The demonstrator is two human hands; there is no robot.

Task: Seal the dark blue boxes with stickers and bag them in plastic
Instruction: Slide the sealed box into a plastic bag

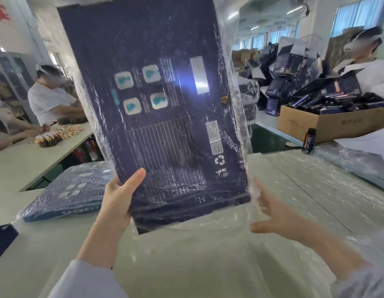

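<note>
A large flat dark blue box point(156, 108) stands upright and tilted in front of me, wrapped in a clear plastic bag point(236, 117). My left hand point(120, 194) grips the box's lower left corner, thumb on the printed face. My right hand point(272, 209) is apart from the box at its lower right, fingers spread, just below the bag's loose edge. A second bagged dark blue box point(64, 192) lies flat on the table at the left.
A stack of clear plastic bags point(305, 190) covers the table point(186, 265) ahead. A cardboard carton point(328, 123) of dark boxes and a small black can point(309, 140) stand at the right. Another dark box's corner point(3, 237) shows at the left edge. People work at neighbouring tables.
</note>
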